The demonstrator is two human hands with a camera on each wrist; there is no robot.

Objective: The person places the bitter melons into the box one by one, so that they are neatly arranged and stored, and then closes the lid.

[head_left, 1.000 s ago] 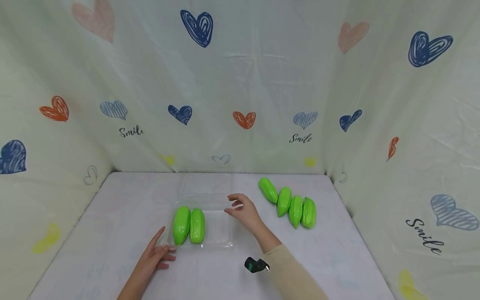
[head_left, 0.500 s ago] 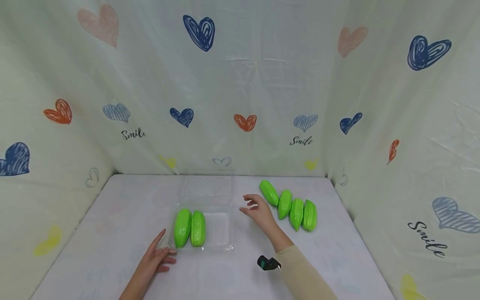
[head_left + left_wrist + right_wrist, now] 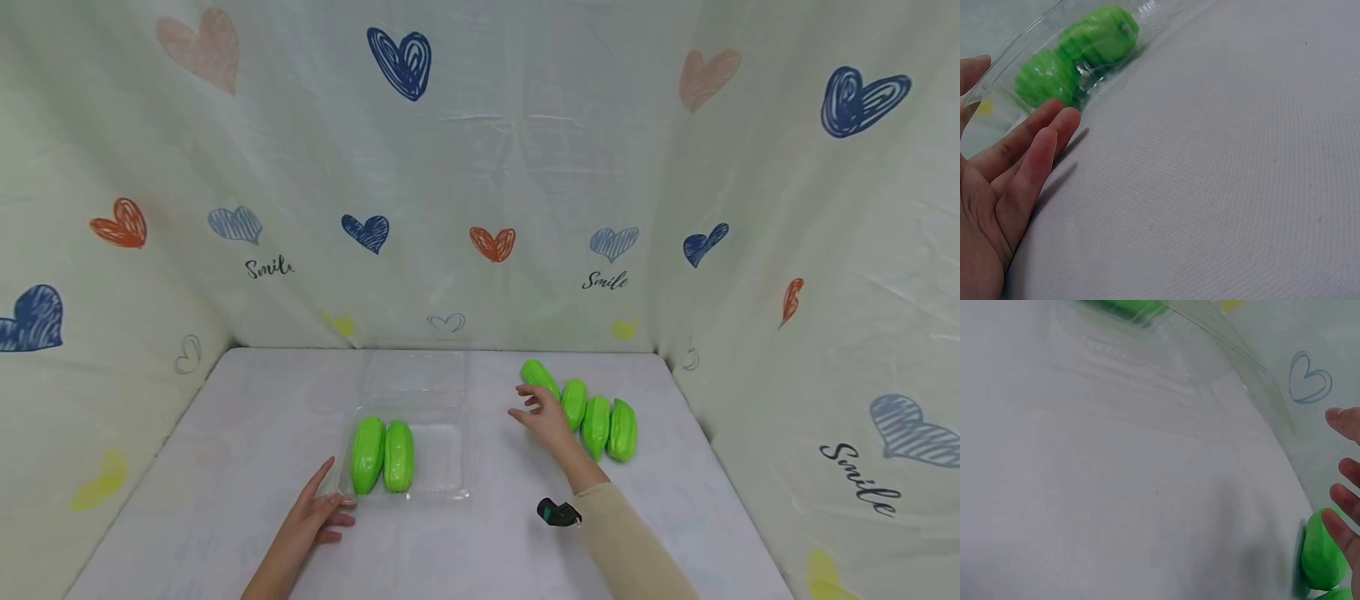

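Since the earliest frame, the right hand (image 3: 547, 418) has shifted right, from over the right rim of the clear container (image 3: 442, 458) to beside the row of four green pieces (image 3: 596, 427). Left hand, container and pieces keep their arrangement.

At lower left of the frame, tabletop (image 3: 187, 454) extends from its slanting left edge to the left hand (image 3: 309, 512). Its fingers are extended and grip nothing, located at the container's near left corner; contact cannot be confirmed.

At lower centre, the container stands with its lid (image 3: 415, 372) folded back toward the rear table edge. Two green pieces (image 3: 398, 457) lie side by side in its left part; free floor remains to their right.

A strip of tabletop separates the container's right rim from the right hand. This hand's fingers are spaced apart, slightly curved and unloaded, overlapping the row's left end in the head view. Right of the row, tabletop continues to the slanting right edge.
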